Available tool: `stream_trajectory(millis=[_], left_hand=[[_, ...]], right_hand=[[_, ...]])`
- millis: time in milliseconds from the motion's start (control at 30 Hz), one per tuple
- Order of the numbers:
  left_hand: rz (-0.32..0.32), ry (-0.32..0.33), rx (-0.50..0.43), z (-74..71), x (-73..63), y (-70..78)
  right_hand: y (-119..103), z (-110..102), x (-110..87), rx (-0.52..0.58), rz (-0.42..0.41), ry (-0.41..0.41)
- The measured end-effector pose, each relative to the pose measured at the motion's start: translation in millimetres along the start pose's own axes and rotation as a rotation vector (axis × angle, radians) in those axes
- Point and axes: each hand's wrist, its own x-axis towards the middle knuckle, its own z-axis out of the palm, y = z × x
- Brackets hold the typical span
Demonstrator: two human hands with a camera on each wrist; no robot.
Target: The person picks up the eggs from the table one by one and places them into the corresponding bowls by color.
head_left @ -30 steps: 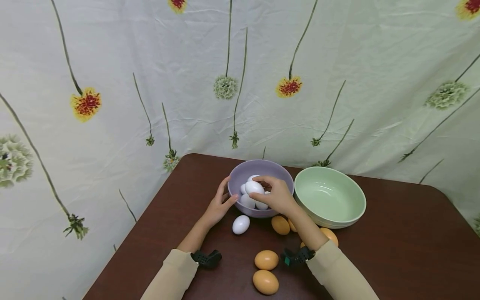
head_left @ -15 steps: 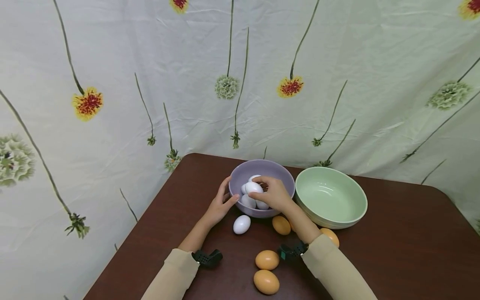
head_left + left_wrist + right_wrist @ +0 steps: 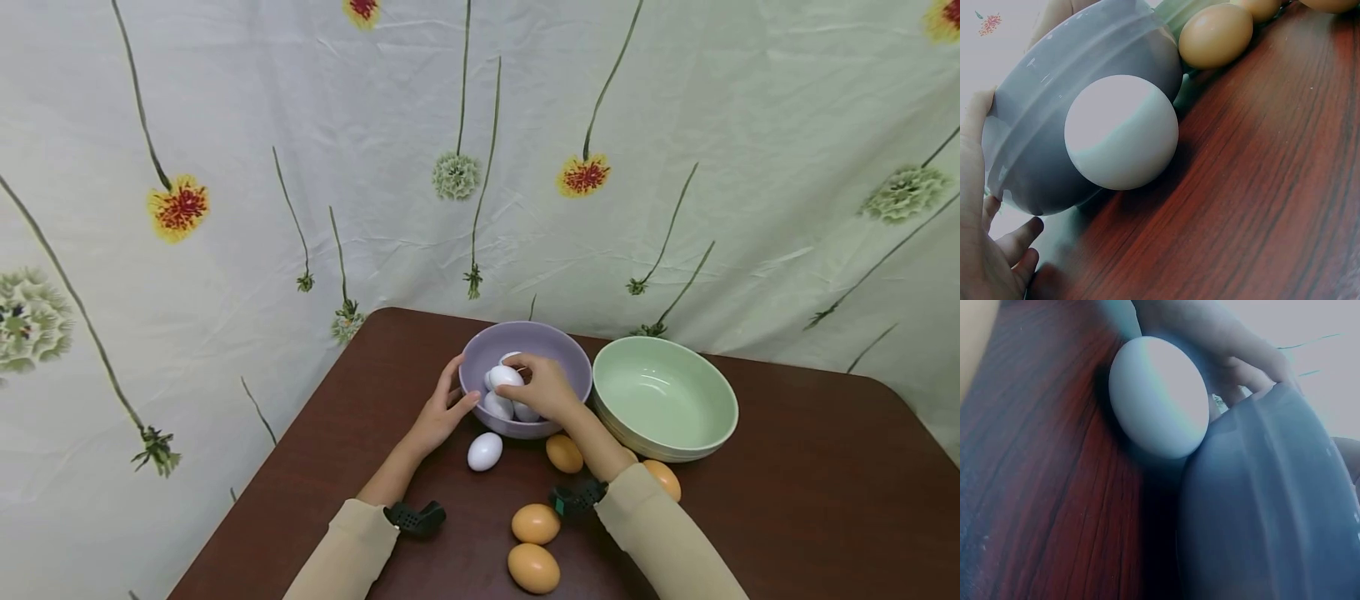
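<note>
We observe the left hand [image 3: 438,417] at the side of the purple bowl [image 3: 543,337], its thumb and fingers spread wide against the outer wall and the thumb near the rim. We find the right hand [image 3: 551,390] over the same bowl, holding a white egg [image 3: 505,377] between thumb and fingertips, inside the rim and above the other white eggs [image 3: 498,406]. We cannot fix the number of these lower eggs, as the right hand appears to cover part of the group. We locate a loose white egg [image 3: 485,452] on the dark table [image 3: 817,492], just beside the near wall of the purple bowl. To its right, also near that wall, we note a brown egg [image 3: 564,454]. Nearer the person, we see two brown eggs [image 3: 536,524] side by side; another brown egg [image 3: 663,480] lies beside the right sleeve [image 3: 663,525]. We record the green bowl [image 3: 663,396] immediately right of the purple one, with a flower-printed cloth [image 3: 375,150] hanging behind the table.
</note>
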Motion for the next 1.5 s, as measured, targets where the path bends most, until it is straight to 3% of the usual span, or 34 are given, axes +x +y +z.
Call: stream_trajectory(millis=[300, 1200, 1500], left_hand=[[0.001, -0.003, -0.004, -1.8, 0.6, -0.2], [0.02, -0.002, -0.007, -2.0, -1.3, -0.2], [0.019, -0.008, -0.018, 0.6, -0.1, 0.7]], right_hand=[[0.9, 0.2, 1.9, 0.006, 0.027, -0.028], [1.1, 4.8, 1.9, -0.19, 0.019, -0.028], [4.9, 2.8, 3.3, -0.225, 0.082, -0.043]])
